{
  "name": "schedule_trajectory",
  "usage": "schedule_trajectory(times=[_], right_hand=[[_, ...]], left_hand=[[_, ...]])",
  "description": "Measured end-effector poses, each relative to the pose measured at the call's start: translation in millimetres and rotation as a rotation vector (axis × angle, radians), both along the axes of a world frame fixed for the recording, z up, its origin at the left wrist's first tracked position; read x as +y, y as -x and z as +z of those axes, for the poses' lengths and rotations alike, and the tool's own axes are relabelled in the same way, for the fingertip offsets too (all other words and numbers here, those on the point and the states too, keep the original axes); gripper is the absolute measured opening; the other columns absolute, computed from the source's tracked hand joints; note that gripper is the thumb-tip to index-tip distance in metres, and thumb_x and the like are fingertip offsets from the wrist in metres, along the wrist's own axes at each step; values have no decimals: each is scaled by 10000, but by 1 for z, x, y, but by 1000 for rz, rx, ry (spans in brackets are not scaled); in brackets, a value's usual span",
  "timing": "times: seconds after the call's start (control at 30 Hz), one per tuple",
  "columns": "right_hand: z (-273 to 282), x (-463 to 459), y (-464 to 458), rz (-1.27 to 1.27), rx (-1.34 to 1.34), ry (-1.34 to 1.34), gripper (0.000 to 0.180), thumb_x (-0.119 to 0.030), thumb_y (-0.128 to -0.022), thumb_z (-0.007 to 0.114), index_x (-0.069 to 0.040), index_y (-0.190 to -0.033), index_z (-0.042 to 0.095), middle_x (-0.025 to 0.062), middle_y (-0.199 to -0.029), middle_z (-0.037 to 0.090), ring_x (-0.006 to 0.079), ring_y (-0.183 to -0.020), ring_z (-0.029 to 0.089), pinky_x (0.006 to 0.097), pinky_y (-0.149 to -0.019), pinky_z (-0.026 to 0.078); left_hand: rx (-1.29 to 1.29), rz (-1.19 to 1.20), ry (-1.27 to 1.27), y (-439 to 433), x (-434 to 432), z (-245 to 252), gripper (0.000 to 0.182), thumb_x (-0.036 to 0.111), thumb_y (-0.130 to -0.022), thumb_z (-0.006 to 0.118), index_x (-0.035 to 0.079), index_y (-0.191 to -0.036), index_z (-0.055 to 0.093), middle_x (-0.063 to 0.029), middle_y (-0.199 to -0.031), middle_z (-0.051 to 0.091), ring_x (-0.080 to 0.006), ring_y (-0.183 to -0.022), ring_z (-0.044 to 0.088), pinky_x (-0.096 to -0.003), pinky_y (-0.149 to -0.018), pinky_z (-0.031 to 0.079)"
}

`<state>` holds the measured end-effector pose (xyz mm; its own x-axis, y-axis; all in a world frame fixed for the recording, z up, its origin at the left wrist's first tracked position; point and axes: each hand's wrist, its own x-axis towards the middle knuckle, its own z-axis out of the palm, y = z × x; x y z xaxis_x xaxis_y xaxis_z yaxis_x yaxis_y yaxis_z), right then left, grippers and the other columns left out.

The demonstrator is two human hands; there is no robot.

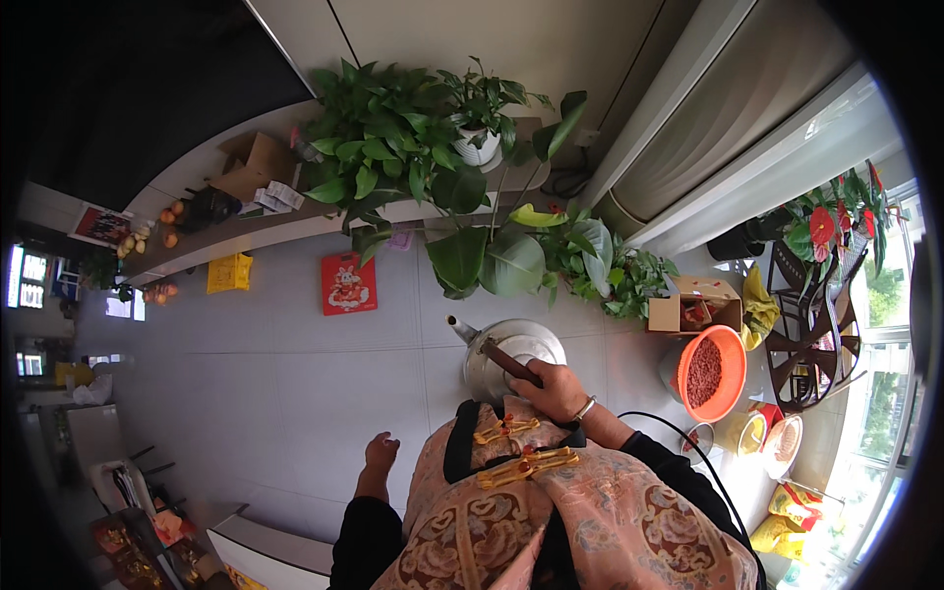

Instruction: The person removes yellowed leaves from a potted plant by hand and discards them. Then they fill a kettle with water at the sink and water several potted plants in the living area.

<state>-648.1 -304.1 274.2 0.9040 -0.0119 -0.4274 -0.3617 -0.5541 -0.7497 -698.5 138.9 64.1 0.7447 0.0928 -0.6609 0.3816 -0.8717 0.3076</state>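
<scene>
My right hand (554,389) is closed around the brown handle of a large metal kettle (532,341), which is held in front of my body with its spout pointing to the upper left. A bangle circles that wrist. Away from my body, over the grey floor, hangs my left hand (382,451); it touches no object, and its fingers look partly curled. Beyond the kettle, broad-leaved potted plants (487,258) lean out from a long low cabinet. On the floor to the upper left of the kettle lies a red square item with a cartoon rabbit (349,284).
A yellow basket (229,273) stands by the cabinet (287,221). To the right are an open cardboard box (664,313), an orange basket of small reddish pieces (740,376) and a dark metal stand (848,324). A white low furniture piece (273,546) is at lower left.
</scene>
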Motion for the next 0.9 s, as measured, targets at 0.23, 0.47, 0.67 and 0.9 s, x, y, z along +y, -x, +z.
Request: schedule_trajectory(times=[0.23,0.47,0.67,0.9], right_hand=[[2,10,-28,115,-103,-42,345,-407,-828,619,-67,-887,638,190,-780,651,377,-764,635,443,-684,501],[17,17,-49,104,-157,-84,335,-385,-818,627,-60,-899,646,191,-793,653,369,-770,637,431,-691,503],[46,43,-95,-16,-207,-129,293,-315,-821,652,-34,-905,660,176,-738,645,332,-685,629,390,-648,499],[80,82,-147,-250,-257,-127,259,-239,-852,675,16,-843,625,79,-615,538,132,-572,491,308,-540,425]], left_hand=[[45,-16,100,6,-5,30,516,343,-777,647,75,-1215,601,-160,-1091,673,-303,-1041,635,-378,-896,501],[-2,31,96,-16,-12,29,507,336,-783,646,78,-1217,598,-145,-1053,685,-305,-1001,648,-382,-874,510],[55,-103,248,-62,20,-2,448,323,-829,623,101,-1218,607,-155,-1067,678,-317,-1014,641,-386,-869,509],[-117,-222,59,-197,67,15,459,327,-798,629,28,-1147,627,-140,-979,697,-319,-962,648,-393,-847,517]])
